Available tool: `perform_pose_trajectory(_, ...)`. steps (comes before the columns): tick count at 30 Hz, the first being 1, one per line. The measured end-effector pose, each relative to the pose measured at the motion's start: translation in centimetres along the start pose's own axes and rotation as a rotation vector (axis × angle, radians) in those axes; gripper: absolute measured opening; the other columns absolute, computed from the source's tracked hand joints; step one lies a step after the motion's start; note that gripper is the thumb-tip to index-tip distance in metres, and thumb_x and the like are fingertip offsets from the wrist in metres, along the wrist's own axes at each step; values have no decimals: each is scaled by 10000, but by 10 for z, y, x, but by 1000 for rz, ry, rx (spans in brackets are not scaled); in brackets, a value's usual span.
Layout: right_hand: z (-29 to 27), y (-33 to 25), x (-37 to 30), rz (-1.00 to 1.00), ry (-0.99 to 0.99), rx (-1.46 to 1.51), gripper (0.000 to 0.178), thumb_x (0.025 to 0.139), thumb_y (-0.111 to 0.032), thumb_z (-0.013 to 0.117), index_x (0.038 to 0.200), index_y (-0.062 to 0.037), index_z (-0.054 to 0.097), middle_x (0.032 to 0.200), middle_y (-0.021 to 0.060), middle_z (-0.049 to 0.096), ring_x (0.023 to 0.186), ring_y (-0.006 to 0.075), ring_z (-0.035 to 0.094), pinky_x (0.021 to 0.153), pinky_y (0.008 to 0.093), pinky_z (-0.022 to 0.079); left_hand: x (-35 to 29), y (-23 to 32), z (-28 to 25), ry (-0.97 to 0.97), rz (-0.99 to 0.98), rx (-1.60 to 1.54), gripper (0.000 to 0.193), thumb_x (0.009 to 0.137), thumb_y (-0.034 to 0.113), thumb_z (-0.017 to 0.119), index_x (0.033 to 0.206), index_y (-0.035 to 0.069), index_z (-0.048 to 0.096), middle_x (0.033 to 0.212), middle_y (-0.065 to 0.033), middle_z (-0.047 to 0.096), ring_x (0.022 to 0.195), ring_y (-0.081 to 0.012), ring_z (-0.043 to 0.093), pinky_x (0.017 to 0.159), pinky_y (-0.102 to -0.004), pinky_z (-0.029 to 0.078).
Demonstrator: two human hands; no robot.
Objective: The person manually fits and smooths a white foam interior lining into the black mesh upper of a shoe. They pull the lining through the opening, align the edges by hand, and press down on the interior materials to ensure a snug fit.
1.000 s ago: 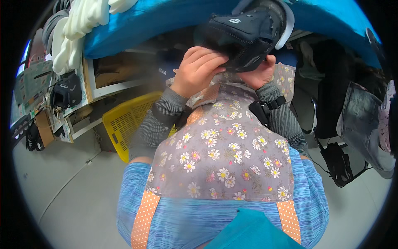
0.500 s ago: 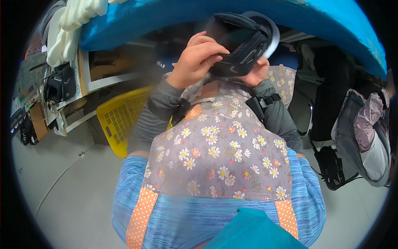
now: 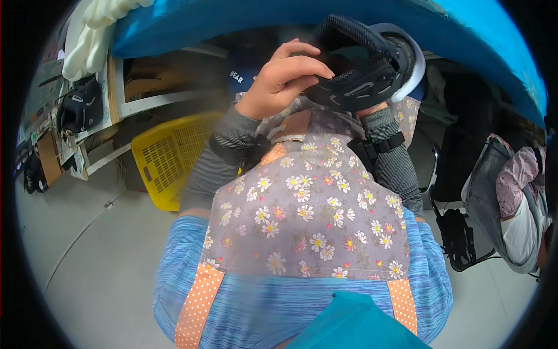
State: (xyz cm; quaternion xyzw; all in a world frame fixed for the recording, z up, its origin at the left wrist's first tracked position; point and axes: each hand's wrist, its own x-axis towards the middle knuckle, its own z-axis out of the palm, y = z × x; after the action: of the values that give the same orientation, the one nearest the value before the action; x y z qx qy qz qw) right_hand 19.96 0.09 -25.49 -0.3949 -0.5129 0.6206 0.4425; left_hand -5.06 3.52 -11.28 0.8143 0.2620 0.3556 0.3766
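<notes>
A black shoe upper (image 3: pixel 363 84) with a mesh lining and a white curved rim is held up over my lap, its opening tilted up. My right hand (image 3: pixel 372 109) supports it from behind and below; the upper hides most of those fingers. On its left edge my left hand (image 3: pixel 285 80) has thumb and forefinger closed together at the lining. The other left fingers are bent above. Whether a small thread or scrap is between those fingertips, I cannot tell. A flowered grey apron (image 3: pixel 308 203) covers my lap below both hands.
A blue-covered work surface (image 3: pixel 244 26) curves across the top. White foam foot-shaped pieces (image 3: pixel 87 55) lie at the upper left, with another black upper (image 3: pixel 80 107) on a bench below them. A yellow basket (image 3: pixel 168 160) stands by my left arm. A chair with clothing (image 3: pixel 503 203) is at the right.
The shoe upper has moved to the right and turned somewhat, so it now covers most of my right hand. My left hand has followed a little to the right, still at its edge.
</notes>
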Motion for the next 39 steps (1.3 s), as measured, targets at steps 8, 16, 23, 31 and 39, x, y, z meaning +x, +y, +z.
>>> perform_pose_trajectory(8, 24, -16, 10, 41, 67, 281, 533, 1057, -378, 453, 1489, -71, 399, 1473, 145, 486, 1331, 286, 497, 1120, 411, 438, -9, -3, 21, 201, 6, 58, 173, 877, 102, 716, 1046, 110, 752, 1025, -18, 738, 1120, -279, 611, 1119, -529, 341)
perform_pose_trajectory(16, 28, -37, 1, -90, 30, 197, 527, 1031, -261, 569, 1492, -68, 402, 1460, 128, 496, 1298, 250, 522, 1115, 366, 434, -6, -1, 26, 212, 156, 191, 211, 873, 236, 756, 1028, 92, 762, 979, -51, 752, 1013, -264, 656, 1088, -527, 392)
perform_pose_trajectory(23, 22, -1, 3, -32, 15, 11, 543, 1026, -303, 589, 1492, -93, 406, 1454, 106, 490, 1321, 228, 490, 1137, 347, 401, -5, -10, 26, 165, 109, 227, 198, 885, 218, 757, 1022, 76, 769, 1010, -63, 763, 1019, -251, 666, 1079, -515, 403)
perform_pose_trajectory(31, 17, 40, -5, 77, 57, 104, 545, 1023, -319, 595, 1487, -99, 414, 1448, 96, 493, 1314, 217, 492, 1132, 338, 399, -7, -25, 36, 180, 115, 149, 218, 905, 273, 739, 999, 79, 768, 971, -48, 759, 930, -203, 660, 1051, -456, 402)
perform_pose_trajectory(39, 11, 53, 3, 62, 13, -260, 576, 1014, -354, 605, 1496, -108, 408, 1451, 83, 486, 1342, 220, 456, 1168, 335, 335, -6, -34, 43, 235, 136, 117, 206, 833, 275, 782, 967, 119, 766, 898, -3, 731, 879, -194, 620, 1016, -453, 380)
